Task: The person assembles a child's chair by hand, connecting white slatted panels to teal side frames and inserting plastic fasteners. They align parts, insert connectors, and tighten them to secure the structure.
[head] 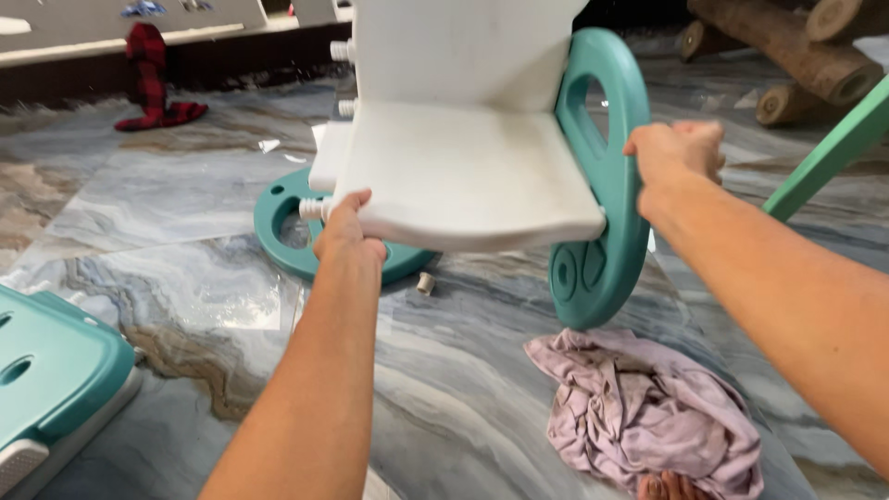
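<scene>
**Entry: white plastic seat with teal side panel, held in both hands**

Item held: white seat piece (468,171), a flat shelf with an upright back rising out of the top of the view, lifted clear of the floor in front of you.

Your left hand (347,230): fingers clenched around the seat's left front edge, thumb on top, right beside a white peg (313,209) that sticks out of that side.

Your right hand (674,153): fingers closed over the rim of the teal side panel (597,176), which stands upright against the seat's right end, with its lower end near the floor.

Nearby, on the marbled tile floor (167,199):
- a second teal panel (282,222) lying flat behind and below the seat, partly hidden by it;
- a small white plug (425,282) lying loose just in front of that panel;
- a crumpled mauve cloth (648,412) below the upright panel;
- a teal and white moulded part (51,384) at the lower left edge;
- a red checked cloth (153,79) far left;
- logs (787,51) stacked at the upper right;
- a green bar (833,148) slanting in from the right.
</scene>
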